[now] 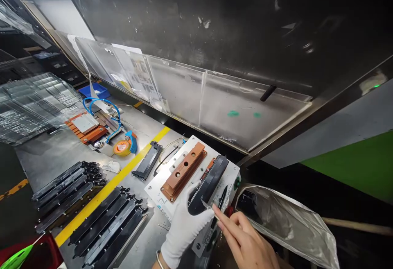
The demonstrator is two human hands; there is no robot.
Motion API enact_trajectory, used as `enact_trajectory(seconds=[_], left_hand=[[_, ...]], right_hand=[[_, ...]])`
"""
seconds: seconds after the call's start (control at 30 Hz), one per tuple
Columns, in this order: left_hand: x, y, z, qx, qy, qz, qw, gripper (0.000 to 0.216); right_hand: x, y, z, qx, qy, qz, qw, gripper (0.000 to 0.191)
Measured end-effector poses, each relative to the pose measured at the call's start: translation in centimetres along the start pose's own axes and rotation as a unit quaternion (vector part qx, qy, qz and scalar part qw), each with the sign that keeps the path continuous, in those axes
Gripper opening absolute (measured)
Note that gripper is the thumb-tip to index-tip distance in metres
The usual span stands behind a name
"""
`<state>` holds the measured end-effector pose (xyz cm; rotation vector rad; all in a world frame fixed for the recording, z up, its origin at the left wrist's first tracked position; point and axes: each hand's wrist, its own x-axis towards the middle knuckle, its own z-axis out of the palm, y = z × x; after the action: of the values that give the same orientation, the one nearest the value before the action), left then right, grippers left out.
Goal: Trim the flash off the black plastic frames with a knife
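My left hand, in a white glove, is closed around the near end of a long black plastic part. This part lies slantwise over a white fixture plate, beside a brown block with several holes. Bare fingers of my right hand pinch a small thin blade, its tip at the near end of the black part, close to the gloved thumb. Most of the blade's grip is hidden by my fingers. A dark pen-like object lies on the plate right of the part.
Similar black parts lie in rows on the metal table, with another single part left of the fixture. A yellow tape roll and an orange fixture sit farther back. At right hangs a lined bin; a clear panel stands behind.
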<state>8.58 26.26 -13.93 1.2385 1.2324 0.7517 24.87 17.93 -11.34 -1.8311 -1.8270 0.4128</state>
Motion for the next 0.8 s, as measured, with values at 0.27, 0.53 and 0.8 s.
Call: enact_trajectory(seconds=[0.27,0.53,0.8], left_hand=[[-0.3,1.0,0.0,0.025,0.016,-0.005,1.000,0.063],[-0.3,1.9,0.2,0.041,0.038,-0.003,0.998,0.057],[0.2,-1.7,1.1,0.082,0.073,0.076,0.991,0.048]], right_hand=[[0.1,-0.2,-0.5,-0.074,-0.041,-0.031,0.996,0.042],[-0.1,-0.3,-0.1,-0.131,-0.027,-0.036,0.990,0.044],[0.4,-0.5,0.1,-0.121,0.011,-0.012,0.993,0.044]])
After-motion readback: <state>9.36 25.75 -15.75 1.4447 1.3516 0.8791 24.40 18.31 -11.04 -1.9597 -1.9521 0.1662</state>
